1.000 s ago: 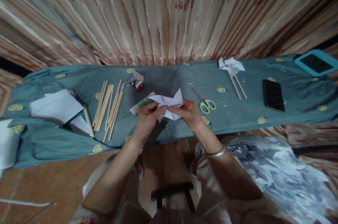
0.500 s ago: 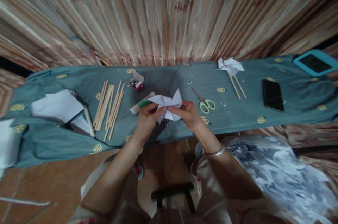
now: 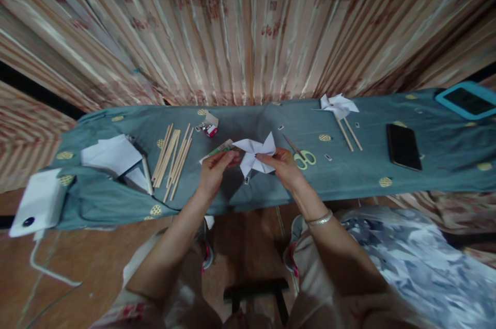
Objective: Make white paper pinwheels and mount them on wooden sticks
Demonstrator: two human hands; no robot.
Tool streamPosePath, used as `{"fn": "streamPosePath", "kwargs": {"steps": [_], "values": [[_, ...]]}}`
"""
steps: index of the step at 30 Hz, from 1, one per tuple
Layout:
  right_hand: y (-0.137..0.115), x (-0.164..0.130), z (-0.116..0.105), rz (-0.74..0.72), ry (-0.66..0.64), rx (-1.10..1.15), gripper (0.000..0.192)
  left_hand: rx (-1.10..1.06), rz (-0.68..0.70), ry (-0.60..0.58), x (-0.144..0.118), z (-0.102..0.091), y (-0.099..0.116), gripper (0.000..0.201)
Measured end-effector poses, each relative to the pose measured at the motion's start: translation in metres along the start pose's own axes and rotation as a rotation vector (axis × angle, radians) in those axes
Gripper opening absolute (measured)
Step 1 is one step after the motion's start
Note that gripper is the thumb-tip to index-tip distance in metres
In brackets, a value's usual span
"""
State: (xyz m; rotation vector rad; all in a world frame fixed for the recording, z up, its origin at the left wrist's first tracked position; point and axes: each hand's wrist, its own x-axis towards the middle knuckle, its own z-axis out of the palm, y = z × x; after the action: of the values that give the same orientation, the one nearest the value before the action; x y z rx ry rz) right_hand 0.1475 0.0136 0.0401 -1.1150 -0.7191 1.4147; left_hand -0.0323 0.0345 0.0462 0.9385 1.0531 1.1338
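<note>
A white folded-paper pinwheel [image 3: 252, 157] is in my right hand [image 3: 285, 168], whose thumb presses near its centre while the other fingers support it from behind. My left hand [image 3: 214, 171] is just left of the pinwheel, thumb and fingertips pinched together. Whether something small sits in that pinch I cannot make out. Behind the left hand lies a flat strip with a green part [image 3: 219, 149], partly covered. An opened small box of shiny metal bits [image 3: 209, 126] stands farther back. Green-handled scissors [image 3: 304, 157] rest beside my right hand.
Several wooden sticks [image 3: 172, 161] and white paper sheets [image 3: 112, 154] lie to the left. A white device with a cable [image 3: 39, 202] is at the left end. On the right are a finished pinwheel on a stick [image 3: 338, 106], a phone [image 3: 403, 145] and a blue-framed tablet [image 3: 468, 99].
My left hand has come off the pinwheel and moved slightly left. The right hand alone now holds it, with the blades more spread to view. The view has shifted a little leftward.
</note>
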Motion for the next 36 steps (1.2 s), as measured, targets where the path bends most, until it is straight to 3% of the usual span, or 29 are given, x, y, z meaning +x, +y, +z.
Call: {"fn": "streamPosePath", "kwargs": {"steps": [10, 13, 17, 19, 22, 26, 36], "values": [[0.003, 0.001, -0.008, -0.054, -0.026, -0.038, 0.032, 0.175, 0.078, 0.02, 0.002, 0.003, 0.0, 0.04], [0.003, 0.0, -0.009, -0.086, -0.032, -0.048, 0.032, 0.321, 0.176, 0.066, 0.001, -0.021, 0.007, 0.038], [0.002, -0.002, -0.012, -0.079, -0.017, -0.049, 0.033, 0.65, 0.327, 0.264, 0.009, -0.074, 0.012, 0.035], [0.001, -0.003, -0.013, -0.077, -0.015, -0.047, 0.033, 0.892, 0.307, 0.318, 0.015, -0.097, 0.011, 0.034], [0.0, -0.004, -0.014, -0.075, -0.02, -0.038, 0.033, 1.023, 0.287, 0.3, 0.021, -0.115, 0.01, 0.036], [-0.002, -0.005, -0.015, -0.07, -0.029, -0.042, 0.033, 1.275, 0.305, 0.229, 0.025, -0.119, 0.01, 0.041], [-0.004, -0.004, -0.02, -0.033, -0.029, -0.055, 0.036, 1.479, 0.283, 0.235, 0.035, -0.122, 0.011, 0.038]]}}
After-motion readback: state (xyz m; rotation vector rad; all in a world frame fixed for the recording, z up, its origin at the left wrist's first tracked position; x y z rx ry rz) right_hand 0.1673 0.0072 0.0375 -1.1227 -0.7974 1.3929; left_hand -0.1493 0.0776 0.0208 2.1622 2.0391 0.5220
